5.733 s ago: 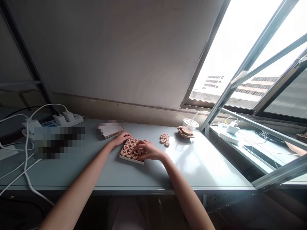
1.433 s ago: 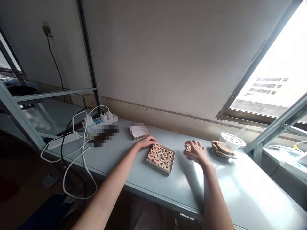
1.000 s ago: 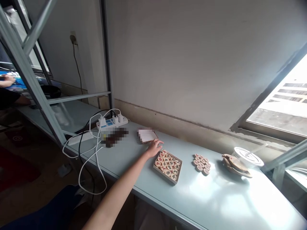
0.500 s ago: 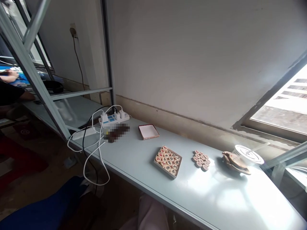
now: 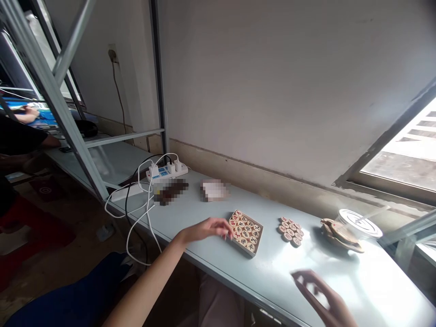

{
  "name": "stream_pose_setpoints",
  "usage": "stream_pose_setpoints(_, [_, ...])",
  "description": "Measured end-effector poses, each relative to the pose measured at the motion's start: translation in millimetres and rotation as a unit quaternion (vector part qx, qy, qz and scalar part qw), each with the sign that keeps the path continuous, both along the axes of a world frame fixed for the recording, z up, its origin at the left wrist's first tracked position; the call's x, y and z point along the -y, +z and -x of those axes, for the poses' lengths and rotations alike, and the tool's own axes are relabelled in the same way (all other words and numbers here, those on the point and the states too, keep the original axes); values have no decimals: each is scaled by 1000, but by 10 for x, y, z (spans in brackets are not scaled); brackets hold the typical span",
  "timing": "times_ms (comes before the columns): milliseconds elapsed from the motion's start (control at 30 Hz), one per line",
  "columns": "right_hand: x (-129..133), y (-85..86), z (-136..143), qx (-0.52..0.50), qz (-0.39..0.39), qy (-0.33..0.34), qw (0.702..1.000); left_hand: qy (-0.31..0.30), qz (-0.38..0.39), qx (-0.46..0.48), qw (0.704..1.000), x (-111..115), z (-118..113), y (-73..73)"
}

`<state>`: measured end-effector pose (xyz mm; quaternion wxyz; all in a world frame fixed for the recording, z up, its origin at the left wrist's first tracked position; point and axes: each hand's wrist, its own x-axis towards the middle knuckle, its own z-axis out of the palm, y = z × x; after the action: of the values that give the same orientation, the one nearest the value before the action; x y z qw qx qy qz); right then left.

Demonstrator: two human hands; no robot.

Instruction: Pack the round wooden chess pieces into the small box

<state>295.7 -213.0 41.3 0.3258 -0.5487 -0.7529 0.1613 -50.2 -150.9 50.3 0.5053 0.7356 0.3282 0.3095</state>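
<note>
A shallow open box (image 5: 260,237) stands on the table, packed with round wooden Chinese chess pieces (image 5: 245,230) bearing red and black characters. My left hand (image 5: 210,228) reaches in from the left, its loosely bent fingers at the box's left edge; whether they touch it I cannot tell. A cluster of chess pieces (image 5: 291,231) with red characters lies flat to the right of the box. In front of that cluster my right hand (image 5: 318,293), blurred, hovers over the table with thumb and fingers apart and nothing between them.
On the table (image 5: 218,254) a power strip (image 5: 166,171) with white cables and a pixelated dark item (image 5: 172,190) lie left, beside the blurred-out box lid (image 5: 214,190). A lidded plastic cup (image 5: 361,222) and brownish dish (image 5: 340,236) stand right. A metal frame (image 5: 68,113) rises left; people sit beyond.
Both my hands have come into view, the left beside the box and the right over the front of the table. The view has shifted slightly. The pieces have not moved.
</note>
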Motion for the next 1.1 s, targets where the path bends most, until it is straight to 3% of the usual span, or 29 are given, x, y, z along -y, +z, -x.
stream_pose_setpoints(133, [-631,-92,568,36,26,119,992,197,-77,-10,977,-877,-341,-147])
stream_pose_setpoints(200, [-841,-142,805,82,18,137,987,232,-90,-19,968,-1154,-430,-277])
stream_pose_setpoints(300, [-980,-233,986,137,9,141,980,242,-87,-23,966,-1374,-509,-494])
stream_pose_setpoints(433, [-986,-320,989,151,2,133,980,183,-36,-8,982,-1475,-558,-724])
stream_pose_setpoints(533, [-984,-315,963,151,11,144,978,145,-10,-6,989,-1495,-548,-794])
stream_pose_setpoints(867, [-1032,-172,1056,100,47,183,977,86,-43,-58,994,-1448,-469,-692])
stream_pose_setpoints(1100, [-1049,-204,1024,85,56,201,974,70,-42,-55,995,-1420,-457,-650])
